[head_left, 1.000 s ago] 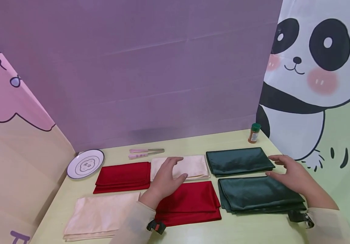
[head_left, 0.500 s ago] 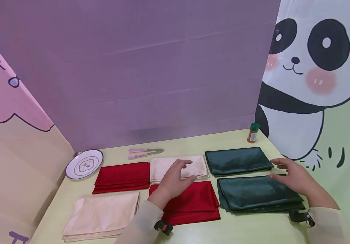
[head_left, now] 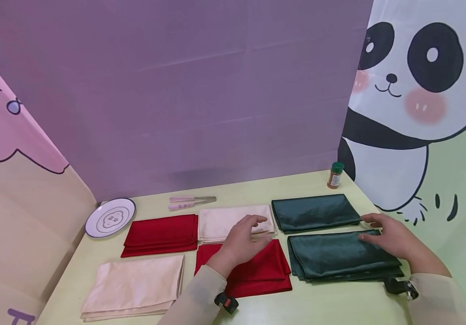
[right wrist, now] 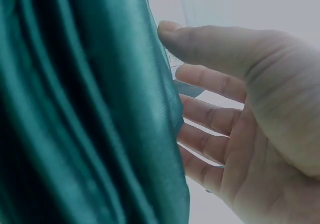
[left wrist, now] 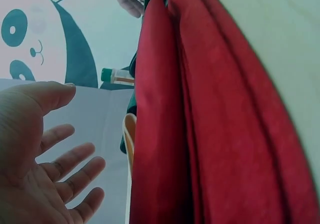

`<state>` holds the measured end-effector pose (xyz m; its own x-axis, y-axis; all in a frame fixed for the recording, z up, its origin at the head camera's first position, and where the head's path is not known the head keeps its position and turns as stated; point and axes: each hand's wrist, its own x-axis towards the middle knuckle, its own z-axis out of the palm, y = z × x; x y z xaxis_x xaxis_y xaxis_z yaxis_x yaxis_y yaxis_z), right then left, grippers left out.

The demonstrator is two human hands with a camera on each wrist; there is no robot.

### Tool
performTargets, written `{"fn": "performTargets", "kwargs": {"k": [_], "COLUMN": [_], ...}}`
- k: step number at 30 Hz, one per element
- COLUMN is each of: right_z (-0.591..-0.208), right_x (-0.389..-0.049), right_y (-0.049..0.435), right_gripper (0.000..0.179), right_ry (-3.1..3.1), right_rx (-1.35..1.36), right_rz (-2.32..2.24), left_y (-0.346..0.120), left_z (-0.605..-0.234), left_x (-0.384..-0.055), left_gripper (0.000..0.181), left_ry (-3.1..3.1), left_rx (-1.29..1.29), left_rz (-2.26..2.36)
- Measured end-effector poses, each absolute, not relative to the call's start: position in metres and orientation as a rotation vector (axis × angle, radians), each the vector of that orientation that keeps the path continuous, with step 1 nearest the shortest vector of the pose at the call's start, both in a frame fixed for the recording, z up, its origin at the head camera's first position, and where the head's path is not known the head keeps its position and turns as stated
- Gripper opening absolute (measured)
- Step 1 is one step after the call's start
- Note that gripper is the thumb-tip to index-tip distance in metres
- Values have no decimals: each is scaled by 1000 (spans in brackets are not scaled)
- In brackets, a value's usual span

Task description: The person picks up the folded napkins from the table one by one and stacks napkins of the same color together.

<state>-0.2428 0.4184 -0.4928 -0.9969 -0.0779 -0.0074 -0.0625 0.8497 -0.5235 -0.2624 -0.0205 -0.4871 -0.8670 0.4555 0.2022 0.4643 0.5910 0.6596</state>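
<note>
My left hand (head_left: 241, 241) hovers over the front red folded cloth (head_left: 259, 273), its fingers spread and loosely bent. In the left wrist view the left palm (left wrist: 30, 169) holds nothing, beside the thick red folds (left wrist: 200, 108). At the back right corner of the front dark green folded cloth (head_left: 338, 257) is my right hand (head_left: 391, 237), fingers apart. The right wrist view puts its thumb (right wrist: 200, 41) right at the satin edge of the green cloth (right wrist: 115, 98), while the fingertips pass partly behind that edge. A second green cloth (head_left: 314, 212) lies just behind.
Behind the left hand lies a cream folded cloth (head_left: 233, 219), with another red one (head_left: 160, 232) to its left. A larger cream cloth (head_left: 135, 284) is at front left. A plate (head_left: 111, 218), pink-handled utensils (head_left: 192, 203) and a green-capped spice jar (head_left: 335, 175) line the back.
My left hand has moved to the right over the front red cloth. The right hand has shifted slightly lower, closer to the front green cloth. The cloths lie as before.
</note>
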Motion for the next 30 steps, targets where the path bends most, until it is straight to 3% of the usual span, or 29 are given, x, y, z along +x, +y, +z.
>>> {"fn": "performTargets", "kwargs": {"k": [22, 30], "right_z": [-499, -503], "right_x": [-245, -248], "right_y": [430, 429], "right_gripper": [49, 25], "right_ry": [2906, 2896], "right_rx": [-220, -215], "right_rz": [-902, -888], "left_y": [17, 29], "left_z": [-499, -497], "left_x": [-259, -255], "left_gripper": [60, 62], "left_ry": [-2880, -2916], "left_rx": [-893, -942], "left_rz": [-910, -804]}}
